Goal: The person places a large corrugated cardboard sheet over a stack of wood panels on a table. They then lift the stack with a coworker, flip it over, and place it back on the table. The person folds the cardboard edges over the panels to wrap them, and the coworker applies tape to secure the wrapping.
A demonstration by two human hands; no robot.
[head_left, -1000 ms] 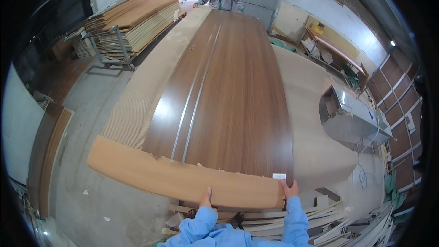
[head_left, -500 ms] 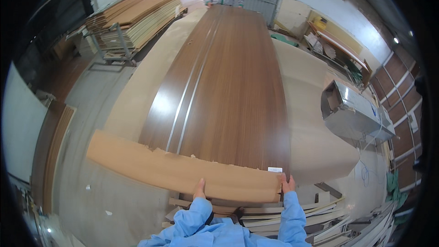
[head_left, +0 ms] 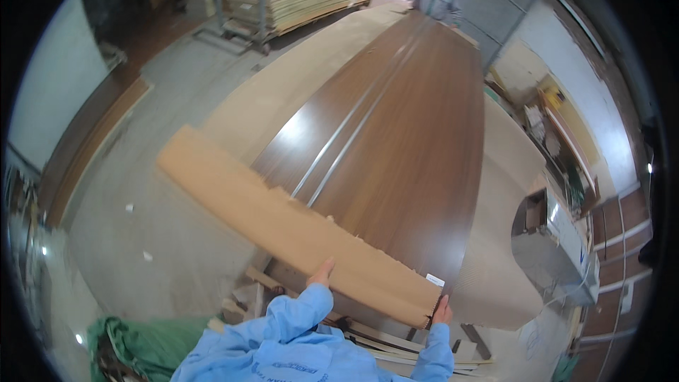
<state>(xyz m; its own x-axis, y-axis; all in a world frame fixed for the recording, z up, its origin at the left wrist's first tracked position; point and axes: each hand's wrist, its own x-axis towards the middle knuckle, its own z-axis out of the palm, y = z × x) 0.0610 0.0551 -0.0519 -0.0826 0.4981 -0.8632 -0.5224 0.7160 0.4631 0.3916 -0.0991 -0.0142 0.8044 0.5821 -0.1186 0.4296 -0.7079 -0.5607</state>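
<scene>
From where I stand, the left hand [head_left: 322, 272] rests at the near edge of a cardboard flap [head_left: 283, 223], thumb laid on top; its other fingers are out of sight, so I can't tell how tightly they curl beneath. The right hand [head_left: 443, 311] is partly closed at the flap's right end, beside the corner of the brown panel [head_left: 417, 148]. That flap covers the panel's near end, its torn edge stopping just short of a white label [head_left: 435, 280]. Compared with a moment ago, the wearer's view has swung round and the flap now slants across it, yet it remains folded over that end; I'd judge the wrapping has held rather than advanced. Wider cardboard [head_left: 509, 170] spreads beneath the panel on both sides. A co-worker [head_left: 433, 0] stands at the far end, and a stack of boards [head_left: 304, 3] sits beyond, to the left.
</scene>
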